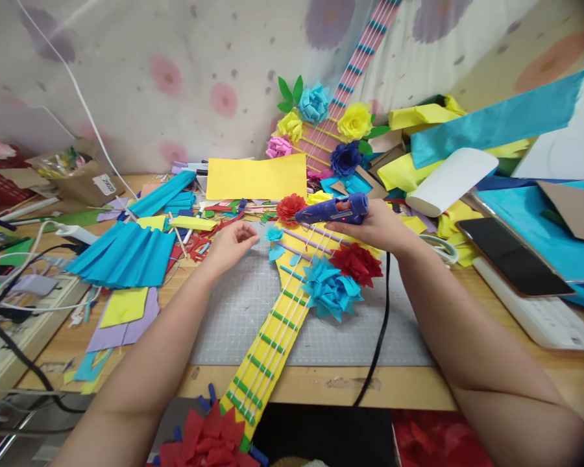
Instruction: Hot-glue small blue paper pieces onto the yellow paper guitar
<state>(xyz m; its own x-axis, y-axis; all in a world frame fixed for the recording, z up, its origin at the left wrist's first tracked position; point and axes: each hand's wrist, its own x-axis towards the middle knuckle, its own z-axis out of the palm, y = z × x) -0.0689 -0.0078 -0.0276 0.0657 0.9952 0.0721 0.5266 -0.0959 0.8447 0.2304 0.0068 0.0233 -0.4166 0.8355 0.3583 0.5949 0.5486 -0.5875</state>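
Note:
A yellow paper guitar (277, 324) with green frets lies across the grey cutting mat (233, 311). Paper flowers sit on its body: a large blue one (331, 290), a red one (356, 263), another red one (291, 207) and a tiny blue one (274, 234). My right hand (377, 227) grips a blue hot glue gun (338, 211), nozzle pointing left over the guitar body. My left hand (230, 245) hovers just left of the tiny blue flower, fingers curled in a pinch; what they hold is hidden.
A second, pink guitar with flowers (328, 133) leans on the wall. Folded blue paper (124, 256), a yellow sheet (257, 176), scraps and cables crowd the left. A phone (513, 254), keyboard (540, 311) and paper rolls lie right. The glue gun's black cord (378, 337) hangs over the front edge.

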